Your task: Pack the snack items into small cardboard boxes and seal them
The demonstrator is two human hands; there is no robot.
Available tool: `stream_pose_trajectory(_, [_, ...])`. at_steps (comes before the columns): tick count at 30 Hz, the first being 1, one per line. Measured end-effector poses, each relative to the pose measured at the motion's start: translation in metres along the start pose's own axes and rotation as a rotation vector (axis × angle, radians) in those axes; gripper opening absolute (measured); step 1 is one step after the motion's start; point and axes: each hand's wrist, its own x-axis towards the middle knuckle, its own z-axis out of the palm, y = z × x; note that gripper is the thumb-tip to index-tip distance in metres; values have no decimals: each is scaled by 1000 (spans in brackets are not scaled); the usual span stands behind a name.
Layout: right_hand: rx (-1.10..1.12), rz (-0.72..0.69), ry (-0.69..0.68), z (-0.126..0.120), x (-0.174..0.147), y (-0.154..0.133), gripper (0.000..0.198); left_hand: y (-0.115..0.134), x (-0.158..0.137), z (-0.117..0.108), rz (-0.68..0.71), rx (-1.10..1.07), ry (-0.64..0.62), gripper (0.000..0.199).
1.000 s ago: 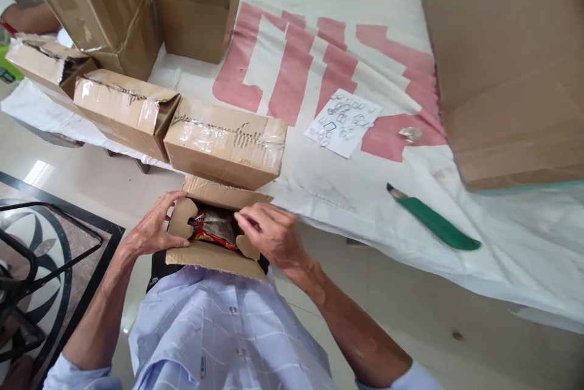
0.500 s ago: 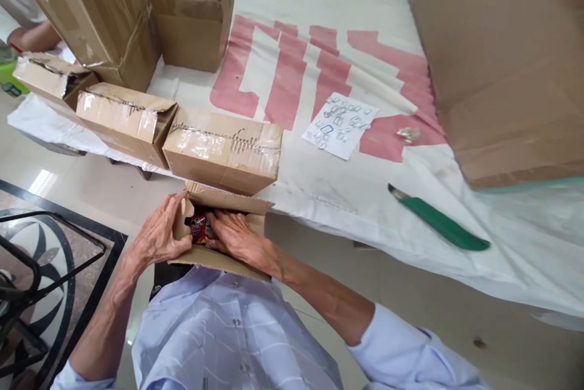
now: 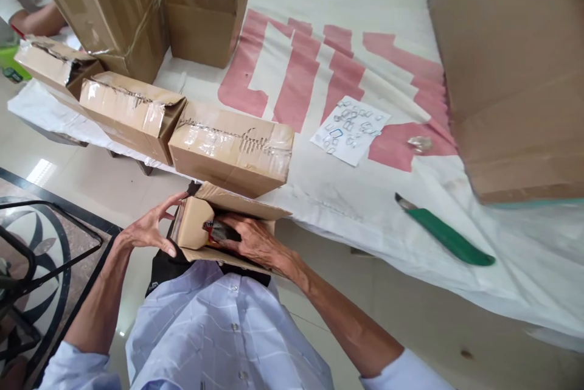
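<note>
An open cardboard box (image 3: 193, 229) sits on my lap at the table's edge, its left end flap folded inward over the opening. Beside that left end, my left hand (image 3: 152, 226) is spread, thumb and fingers apart, holding nothing. My right hand (image 3: 255, 241) reaches into the box with its fingers bent down among the contents. Part of a red and black printed packet (image 3: 209, 229) shows between the flap and my right fingers. Those fingertips are partly hidden, so I cannot tell whether they grip anything.
Several closed cartons (image 3: 230, 149) line the table's near edge. Behind them are taller boxes (image 3: 123, 19) and an open carton (image 3: 201, 25). A green-handled knife (image 3: 449, 235), a marked paper sheet (image 3: 350, 130) and a large carton (image 3: 515, 73) lie to the right. Another person's arm (image 3: 43, 19) is far left.
My left hand has let go of the box's left end and opened out to the left. The left flap has folded inward, covering part of the packet. My right hand stays inside the box.
</note>
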Motion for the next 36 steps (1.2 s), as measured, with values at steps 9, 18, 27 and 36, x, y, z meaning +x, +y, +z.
stream_pose_trajectory(9, [436, 189, -61, -25, -40, 28, 49, 38, 18, 57, 140, 274, 68, 131])
stream_pose_trajectory(18, [-37, 76, 362, -89, -71, -45, 23, 53, 30, 81, 222, 344, 113, 125])
stream_pose_trajectory(27, [-674, -448, 443, -80, -52, -121, 15, 63, 32, 106, 208, 480, 220, 125])
stream_pose_trajectory(36, [-827, -271, 187, -57, -43, -94, 15, 72, 33, 124, 138, 481, 281, 115])
